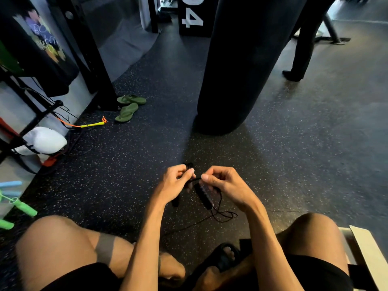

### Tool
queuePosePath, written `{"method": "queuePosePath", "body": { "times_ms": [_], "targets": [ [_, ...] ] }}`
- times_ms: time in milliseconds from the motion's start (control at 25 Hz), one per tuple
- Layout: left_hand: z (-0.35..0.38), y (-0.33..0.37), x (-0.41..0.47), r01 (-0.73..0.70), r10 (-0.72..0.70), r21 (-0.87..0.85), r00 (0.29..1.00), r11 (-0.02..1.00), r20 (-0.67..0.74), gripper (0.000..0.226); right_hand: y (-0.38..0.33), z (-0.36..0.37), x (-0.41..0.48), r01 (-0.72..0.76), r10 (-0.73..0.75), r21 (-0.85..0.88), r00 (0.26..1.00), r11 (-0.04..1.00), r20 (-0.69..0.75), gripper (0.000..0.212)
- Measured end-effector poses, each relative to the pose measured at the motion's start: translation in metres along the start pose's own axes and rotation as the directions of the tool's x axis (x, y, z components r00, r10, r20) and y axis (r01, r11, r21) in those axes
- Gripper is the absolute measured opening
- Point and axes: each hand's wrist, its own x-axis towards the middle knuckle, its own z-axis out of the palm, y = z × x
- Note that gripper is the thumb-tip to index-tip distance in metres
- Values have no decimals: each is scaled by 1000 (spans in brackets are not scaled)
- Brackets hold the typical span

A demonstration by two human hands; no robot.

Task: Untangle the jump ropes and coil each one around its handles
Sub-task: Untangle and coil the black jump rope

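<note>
Speckled rubber gym floor (126, 164) spreads beneath a seated person's crossed legs. Between the knees, just above the floor, both hands work a black jump rope (204, 195). The left hand (174, 182) is curled round one handle (175, 201), while the right hand (224, 183) pinches the cord beside the other handle, which hangs below its fingers. Slack cord (225, 213) loops on the floor. A punching bag (241, 59) hangs ahead. Green flip-flops (129, 108) and a yellow-handled rope (92, 124) lie to the left.

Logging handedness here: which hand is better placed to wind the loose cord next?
Probably the right hand: it pinches the thin black cord, whose slack hangs beneath it, while the left hand grips a slim black handle.
</note>
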Motion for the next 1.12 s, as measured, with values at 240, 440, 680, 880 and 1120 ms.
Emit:
{"method": "queuePosePath", "body": {
  "times_ms": [240,440,680,880,1120],
  "targets": [
    [7,17,-10,164,-80,-255,947,953,310,37,3,-7,3,81,-93,-61,974,995,-208,19],
    [3,25,-9,177,-95,-562,980,808,172,40,20,-13,4,59,-69,-43,951,997,-302,28],
    [-20,24,-3,-48,-125,-858,984,511,-130,40,60,-22,-2,-198,162,-110,950,974,-267,20],
    [-22,16,6,-139,-159,-957,970,254,-183,40,35,-13,-2,-203,201,6,965,979,-167,23],
    [-14,19,11,-284,-175,-899,918,333,-355,22,13,9,-2,-247,256,-77,956,966,145,26]
  ]
}}
